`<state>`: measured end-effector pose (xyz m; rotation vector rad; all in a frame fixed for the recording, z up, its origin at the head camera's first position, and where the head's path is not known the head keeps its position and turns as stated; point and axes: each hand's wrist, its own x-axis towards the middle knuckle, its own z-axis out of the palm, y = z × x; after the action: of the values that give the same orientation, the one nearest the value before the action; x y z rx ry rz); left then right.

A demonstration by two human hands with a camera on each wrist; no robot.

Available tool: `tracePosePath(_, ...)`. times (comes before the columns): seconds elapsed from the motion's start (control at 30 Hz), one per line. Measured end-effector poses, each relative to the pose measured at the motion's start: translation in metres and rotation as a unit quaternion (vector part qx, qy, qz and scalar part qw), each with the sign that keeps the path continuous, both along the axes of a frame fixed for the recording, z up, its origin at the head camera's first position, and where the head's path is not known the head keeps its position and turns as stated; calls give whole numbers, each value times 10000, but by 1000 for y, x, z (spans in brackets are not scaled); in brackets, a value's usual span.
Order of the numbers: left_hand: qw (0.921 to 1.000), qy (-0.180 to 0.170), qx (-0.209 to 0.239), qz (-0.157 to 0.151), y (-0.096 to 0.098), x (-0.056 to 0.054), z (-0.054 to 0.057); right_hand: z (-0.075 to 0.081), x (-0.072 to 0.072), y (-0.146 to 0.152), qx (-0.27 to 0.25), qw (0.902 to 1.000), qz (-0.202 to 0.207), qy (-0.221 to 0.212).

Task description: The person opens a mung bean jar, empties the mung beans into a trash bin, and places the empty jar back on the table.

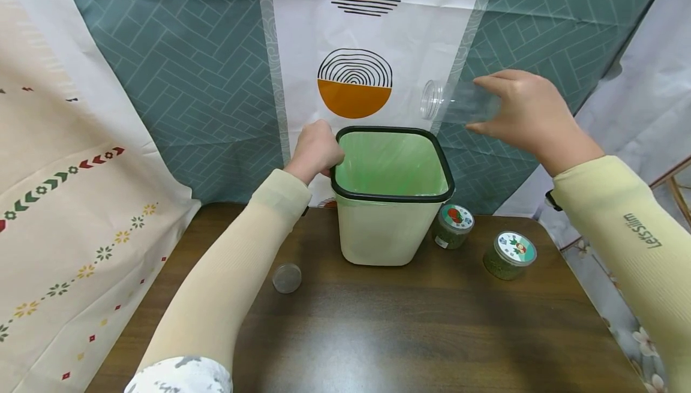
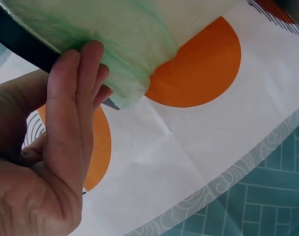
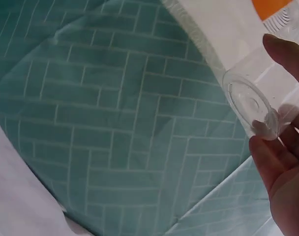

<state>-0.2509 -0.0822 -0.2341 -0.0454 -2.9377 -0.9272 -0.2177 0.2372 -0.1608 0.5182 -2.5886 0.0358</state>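
A pale trash bin with a black rim stands near the back of the table. Its green liner bag covers the inside, and in the left wrist view the bag hangs over the outside. My left hand holds the bin by the left side of the rim, thumb and fingers on either side. Up and to the right of the bin, my right hand grips a clear plastic jar around its base end. The jar lies sideways in the air, its threaded mouth pointing left; no contents show inside.
A round translucent lid lies on the wooden table, left of the bin. Two small lidded jars with green contents stand on the right, one jar close beside the bin, the other jar farther right. Patterned cloth hangs behind.
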Motion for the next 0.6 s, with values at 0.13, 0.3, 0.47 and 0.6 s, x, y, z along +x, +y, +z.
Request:
tracePosePath(0.13, 10000, 34, -11, 23, 0, 0, 0, -8, 6, 4, -729, 9970, -101, 228)
tracePosePath(0.3, 10000, 22, 38, 30, 0, 1, 0, -28, 13, 6, -2098, 9670, 34, 1446)
tracePosePath(0.47, 9999, 45, 89, 42, 2, 1, -1, -44, 25, 6, -3721, 9148, -114, 1566)
tracePosePath(0.6, 10000, 28, 60, 67, 3, 1, -2, -62, 37, 7, -4488, 8833, -289, 1328)
